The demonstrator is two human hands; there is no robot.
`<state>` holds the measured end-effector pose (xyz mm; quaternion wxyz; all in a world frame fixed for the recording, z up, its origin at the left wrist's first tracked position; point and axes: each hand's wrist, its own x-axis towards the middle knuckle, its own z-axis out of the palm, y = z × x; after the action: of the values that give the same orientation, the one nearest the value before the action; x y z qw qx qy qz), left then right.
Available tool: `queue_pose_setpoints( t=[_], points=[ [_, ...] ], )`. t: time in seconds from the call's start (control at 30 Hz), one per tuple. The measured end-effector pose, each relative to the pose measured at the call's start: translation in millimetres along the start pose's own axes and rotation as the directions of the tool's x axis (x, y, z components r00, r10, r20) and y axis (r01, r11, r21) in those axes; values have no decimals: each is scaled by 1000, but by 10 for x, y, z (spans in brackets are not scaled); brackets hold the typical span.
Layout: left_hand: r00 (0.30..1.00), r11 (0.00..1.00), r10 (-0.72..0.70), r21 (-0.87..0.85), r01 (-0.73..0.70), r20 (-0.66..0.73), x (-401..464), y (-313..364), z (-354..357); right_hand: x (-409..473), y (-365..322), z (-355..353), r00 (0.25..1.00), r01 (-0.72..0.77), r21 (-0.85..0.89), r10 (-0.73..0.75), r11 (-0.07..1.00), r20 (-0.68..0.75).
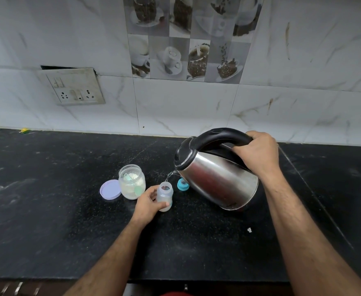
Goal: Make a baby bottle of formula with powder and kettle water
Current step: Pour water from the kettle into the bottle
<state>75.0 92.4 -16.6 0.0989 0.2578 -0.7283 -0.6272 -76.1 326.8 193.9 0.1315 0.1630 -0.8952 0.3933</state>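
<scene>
Head view — bottle (164,194) upright, fingers (154,194) around

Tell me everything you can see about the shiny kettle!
The kettle has a shiny steel body, a black lid and a curved black handle. The right hand grips the handle, holding it tilted above the black counter. Water streams from its spout into the open baby bottle, which the left hand holds.
</scene>
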Motion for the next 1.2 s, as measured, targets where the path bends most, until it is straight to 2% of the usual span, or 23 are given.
queue_pose_setpoints(
  t=[1.2],
  points=[
    [1000, 1000, -7, -17, 6, -12, -46, 48, 19, 61, -81, -114, 1000, 8, 10, -8, 1000, 10]
  ],
)
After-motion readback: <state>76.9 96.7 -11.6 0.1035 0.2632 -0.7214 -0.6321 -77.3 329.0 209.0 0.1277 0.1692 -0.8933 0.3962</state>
